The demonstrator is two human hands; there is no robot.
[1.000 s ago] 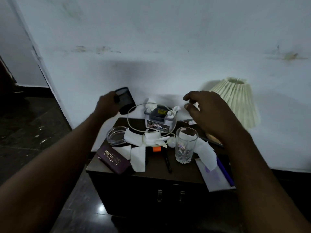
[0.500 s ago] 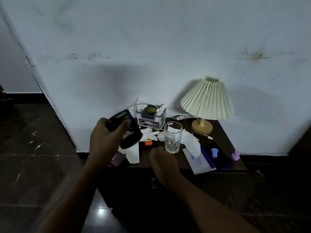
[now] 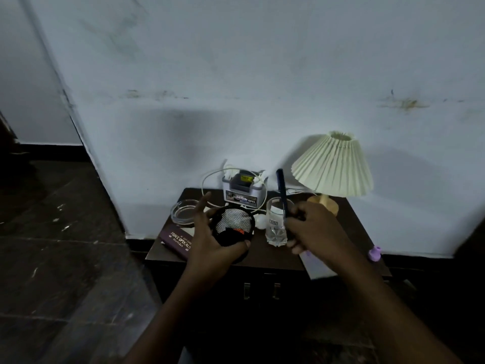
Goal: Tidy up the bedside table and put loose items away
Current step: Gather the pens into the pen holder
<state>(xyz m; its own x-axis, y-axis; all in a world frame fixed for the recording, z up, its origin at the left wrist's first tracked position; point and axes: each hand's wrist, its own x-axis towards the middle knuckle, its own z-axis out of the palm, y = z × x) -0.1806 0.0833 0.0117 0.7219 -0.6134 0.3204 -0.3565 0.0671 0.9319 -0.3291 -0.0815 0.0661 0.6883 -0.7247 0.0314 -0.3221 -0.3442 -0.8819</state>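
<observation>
A person stands before a dark wooden tabletop (image 3: 270, 254) set against a pale, stained wall, both bare arms reaching forward.

The left hand (image 3: 210, 243) holds a black mesh pen cup (image 3: 232, 228) just above the tabletop's front left part. The cup is tilted so its open mouth faces the viewer. This grip is wrapped on the cup: the thumb hooks its lower rim, while some fingers stretch out beyond its far side. Something orange shows inside.

The right hand (image 3: 317, 229) has its grip pinched shut around a dark pen (image 3: 281, 190), which points nearly straight up. The pen sits just right of the cup, in front of a clear drinking glass (image 3: 275, 227).

On the tabletop, a glass ashtray (image 3: 182, 212) sits at the back left. A purple spectacle case (image 3: 175, 239) printed "PRINCE OPTICALS" lies near the front left edge. A grey box (image 3: 242, 193) stands at the back centre, with a white cable (image 3: 206, 183) looped beside it. A lamp with a pleated cream shade (image 3: 333, 166) stands at the back right. A small purple cap (image 3: 374, 253) rests near the right edge, and a sheet of paper (image 3: 319, 267) overhangs the front.
</observation>
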